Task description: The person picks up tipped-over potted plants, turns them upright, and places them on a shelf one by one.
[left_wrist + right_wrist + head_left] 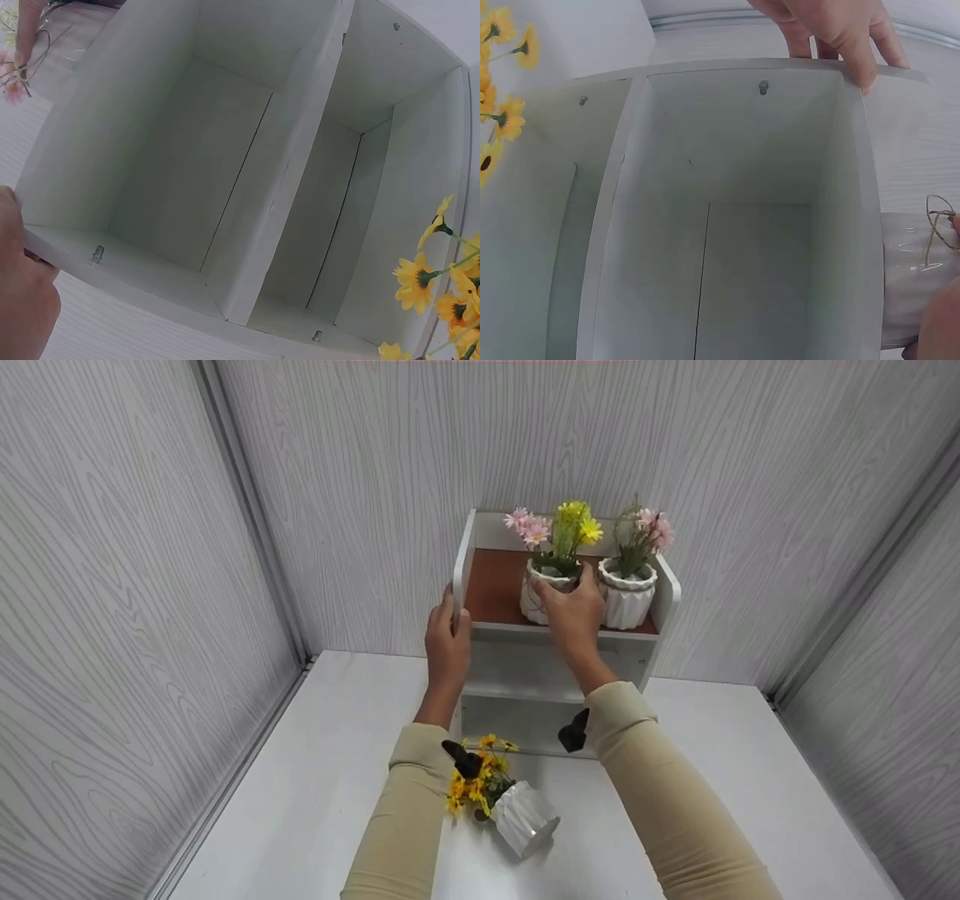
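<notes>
Where the right hand (pixel 577 613) has its grip, thumb and fingers spanning the rim, we see a white pot (pixel 534 601) of pink and yellow flowers, upright on the brown top board (pixel 495 585) of a white shelf unit (pixel 517 666). We find the left hand (pixel 448 651) gripping the unit's left side panel (pixel 464 562). Just right of the held pot stands a second white pot (pixel 628 606) with pink flowers; in front of the unit, a third pot (pixel 526 817) with yellow flowers lies on its side on the white worktop (pixel 330 765).

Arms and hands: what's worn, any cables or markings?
Left hand and right hand: bare, no gloves visible. Plain beige fabric sleeves with wide cuffs, no markings visible. One small black angular piece by each cuff; no cables visible.
</notes>
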Available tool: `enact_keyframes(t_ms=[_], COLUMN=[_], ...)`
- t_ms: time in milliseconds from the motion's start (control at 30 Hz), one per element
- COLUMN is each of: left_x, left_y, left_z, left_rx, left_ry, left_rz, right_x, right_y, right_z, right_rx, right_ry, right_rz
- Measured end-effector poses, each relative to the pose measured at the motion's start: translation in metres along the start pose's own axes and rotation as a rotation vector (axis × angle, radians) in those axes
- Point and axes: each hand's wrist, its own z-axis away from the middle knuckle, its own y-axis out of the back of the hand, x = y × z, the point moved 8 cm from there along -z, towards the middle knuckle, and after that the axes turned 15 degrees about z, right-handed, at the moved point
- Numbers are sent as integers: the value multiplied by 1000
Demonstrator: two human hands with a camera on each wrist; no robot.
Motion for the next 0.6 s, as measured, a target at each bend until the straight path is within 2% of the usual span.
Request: enact_keyframes(t_ms=[600], left_x=[-1], left_y=[3], left_z=[0], left_rx=[-6], left_ry=[-3], left_rz=[-2], right_x=[3], right_y=[2], right_z=[-4], right_rx=[53], right_ry=[-14], right_rz=[13])
